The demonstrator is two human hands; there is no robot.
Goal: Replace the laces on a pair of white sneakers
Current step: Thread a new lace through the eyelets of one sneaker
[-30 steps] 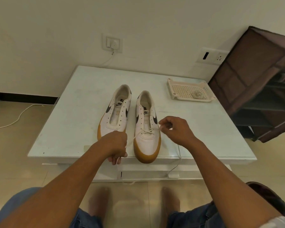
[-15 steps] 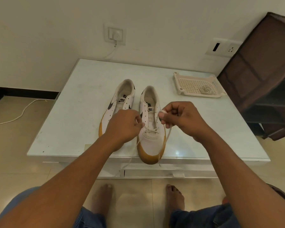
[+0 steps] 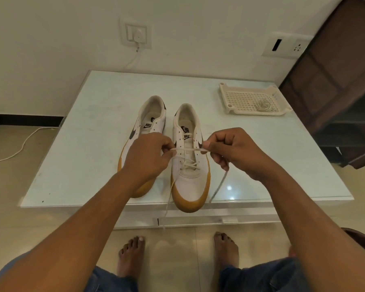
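Note:
Two white sneakers with tan soles stand side by side on the white table (image 3: 86, 144), toes toward me. The right sneaker (image 3: 190, 186) has a white lace (image 3: 188, 149) threaded through its lowest eyelets. My left hand (image 3: 148, 157) pinches one end of that lace and my right hand (image 3: 230, 150) pinches the other, stretching it level across the shoe. Loose lace tails hang down past the table's front edge. The left sneaker (image 3: 151, 121) shows no lace in its upper eyelets, and my left hand covers its front part.
A cream perforated tray (image 3: 247, 100) with a coiled lace (image 3: 263, 105) in it sits at the table's back right. A brown fabric rack (image 3: 335, 81) stands to the right. A cable (image 3: 15, 148) runs over the floor at left. My bare feet are below the table edge.
Both hands have risen from the toe area to the middle of the right sneaker and now pull the lace taut across it. The camera has come closer.

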